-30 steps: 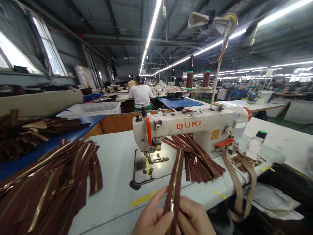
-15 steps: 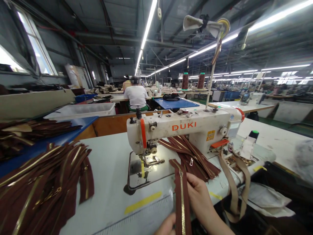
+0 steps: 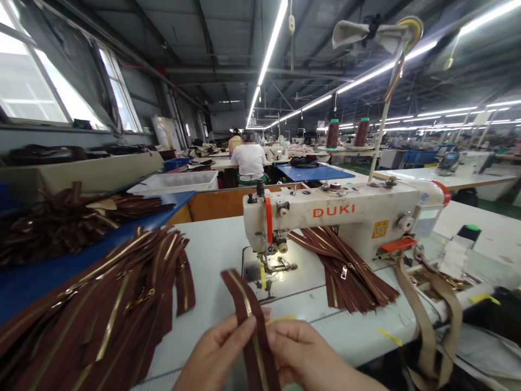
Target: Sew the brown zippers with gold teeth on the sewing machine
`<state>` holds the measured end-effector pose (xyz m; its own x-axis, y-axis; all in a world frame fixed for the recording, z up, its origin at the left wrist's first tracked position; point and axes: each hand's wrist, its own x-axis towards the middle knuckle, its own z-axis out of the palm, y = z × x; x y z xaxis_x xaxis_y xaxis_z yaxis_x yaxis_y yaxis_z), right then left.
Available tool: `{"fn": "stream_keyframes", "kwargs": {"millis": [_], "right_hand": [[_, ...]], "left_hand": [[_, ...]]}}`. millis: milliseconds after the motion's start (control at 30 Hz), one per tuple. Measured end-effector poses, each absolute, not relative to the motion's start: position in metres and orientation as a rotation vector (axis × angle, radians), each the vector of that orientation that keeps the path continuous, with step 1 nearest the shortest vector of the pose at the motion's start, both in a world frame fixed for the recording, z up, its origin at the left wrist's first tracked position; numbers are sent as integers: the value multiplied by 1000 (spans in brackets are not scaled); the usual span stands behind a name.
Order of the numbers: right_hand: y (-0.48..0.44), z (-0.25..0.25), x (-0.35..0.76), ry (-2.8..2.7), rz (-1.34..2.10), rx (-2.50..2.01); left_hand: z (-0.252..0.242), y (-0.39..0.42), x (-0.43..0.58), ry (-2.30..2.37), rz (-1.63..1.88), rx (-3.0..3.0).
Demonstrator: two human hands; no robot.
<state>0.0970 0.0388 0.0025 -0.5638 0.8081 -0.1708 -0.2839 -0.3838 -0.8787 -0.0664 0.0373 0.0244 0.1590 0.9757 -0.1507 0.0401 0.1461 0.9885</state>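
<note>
Under and beyond the grip, the pale bench (image 3: 211,244), broad enough to carry all the stock lying flat. Straight ahead of the grip, the DUKI sewing machine (image 3: 358,217), lamp lit over the presser foot (image 3: 271,265), set square to the seat. Left of the grip, a big heap of brown zippers (image 3: 106,309), laid lengthwise and within easy reach. Ahead and right, a smaller fan of zippers (image 3: 350,274) tucked under the machine arm, kept apart from the heap. Further right, beige webbing (image 3: 427,309) draped over the bench edge. Nearest, the left hand (image 3: 215,353) and right hand (image 3: 303,353), both closed in a pinch on one brown zipper (image 3: 244,301), a hand on either tape with the gold teeth between. Free end raised and leaning left above the bench front, short of the presser foot.
</note>
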Motion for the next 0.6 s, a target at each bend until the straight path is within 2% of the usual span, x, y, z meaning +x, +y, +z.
{"fn": "stream_keyframes", "kwargs": {"millis": [167, 300, 600], "right_hand": [[51, -4, 88, -1259, 1927, -907], [66, -13, 86, -1412, 1783, -1029], [119, -7, 95, -2043, 684, -1425]], "left_hand": [[32, 75, -88, 1219, 1055, 1079], [33, 105, -90, 1272, 1002, 1251], [11, 180, -82, 1482, 1095, 1555]]}}
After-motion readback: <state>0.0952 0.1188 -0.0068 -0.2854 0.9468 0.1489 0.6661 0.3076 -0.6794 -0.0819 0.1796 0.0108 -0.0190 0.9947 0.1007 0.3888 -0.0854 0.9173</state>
